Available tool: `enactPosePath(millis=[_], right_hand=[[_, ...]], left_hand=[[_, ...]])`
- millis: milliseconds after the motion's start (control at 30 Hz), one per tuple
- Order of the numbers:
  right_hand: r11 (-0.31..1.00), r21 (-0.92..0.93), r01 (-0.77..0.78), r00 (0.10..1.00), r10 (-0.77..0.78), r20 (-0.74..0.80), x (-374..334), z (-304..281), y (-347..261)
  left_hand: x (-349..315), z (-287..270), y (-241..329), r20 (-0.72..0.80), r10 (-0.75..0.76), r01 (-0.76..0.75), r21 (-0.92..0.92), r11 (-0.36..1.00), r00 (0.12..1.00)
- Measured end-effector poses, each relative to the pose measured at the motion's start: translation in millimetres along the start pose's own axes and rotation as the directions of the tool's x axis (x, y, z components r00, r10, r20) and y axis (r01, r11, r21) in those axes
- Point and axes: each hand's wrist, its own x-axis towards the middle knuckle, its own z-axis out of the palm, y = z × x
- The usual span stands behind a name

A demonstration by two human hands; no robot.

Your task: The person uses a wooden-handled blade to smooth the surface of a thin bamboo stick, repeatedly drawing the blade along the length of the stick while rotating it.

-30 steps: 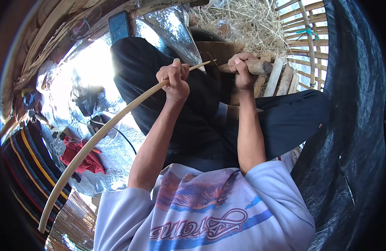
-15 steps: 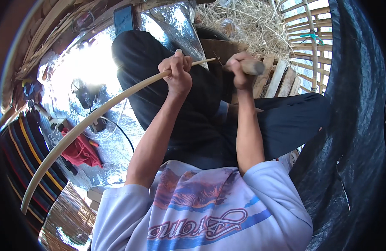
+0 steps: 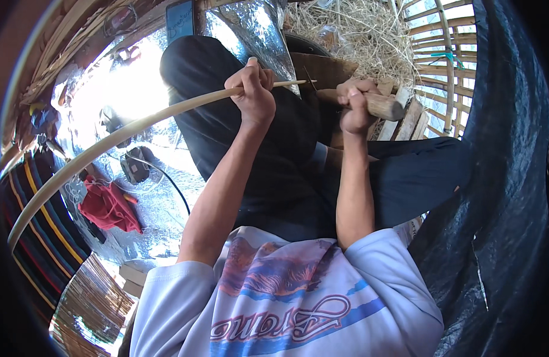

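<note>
A long pale wooden stick runs from the far left across my lap and thins toward its right end. My left hand is closed around it near that thin end, thumb raised. My right hand is wrapped round the thick wooden handle of a knife. The knife's narrow dark blade points away from me and crosses close to the stick's tip; whether they touch, I cannot tell. Both hands are over my crossed legs in dark trousers.
Straw and a slatted bamboo wall are at the far right. Black sheeting hangs along the right. A red cloth and a cable lie on the shiny foil sheet at left. A blue phone-like object is beyond my knee.
My right hand has shifted slightly right and nearer, and the knife handle points more to the right. The stick's long left end has swung farther out and up. Both grips stay closed.
</note>
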Motion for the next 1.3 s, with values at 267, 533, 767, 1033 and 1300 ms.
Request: enactPosePath(millis=[267, 533, 767, 1033, 1300], right_hand=[[0.998, 0.023, 0.051, 0.997, -0.050, -0.056, -4, 8, 0], [0.998, -0.061, 0.005, 0.995, -0.010, -0.096, -1, 5, 6], [0.981, -0.193, 0.007, 0.992, -0.031, -0.123, -5, 3, 8], [0.996, -0.073, 0.057, 0.994, -0.063, -0.084, -4, 7, 7], [0.916, -0.396, 0.063, 0.988, -0.114, -0.108, -12, 0, 26]], left_hand=[[1, -3, 0, 0.009, -0.002, 0.003, -0.101, 0.995, 1.000], [-1, -1, -2, 0.024, 0.005, -0.003, -0.097, 0.995, 1.000], [5, -4, -4, 0.010, 0.015, -0.014, -0.100, 0.995, 1.000], [8, -7, -6, -0.025, 0.004, -0.006, -0.097, 0.995, 1.000], [9, -6, -4, -0.018, -0.022, 0.020, -0.104, 0.994, 1.000]])
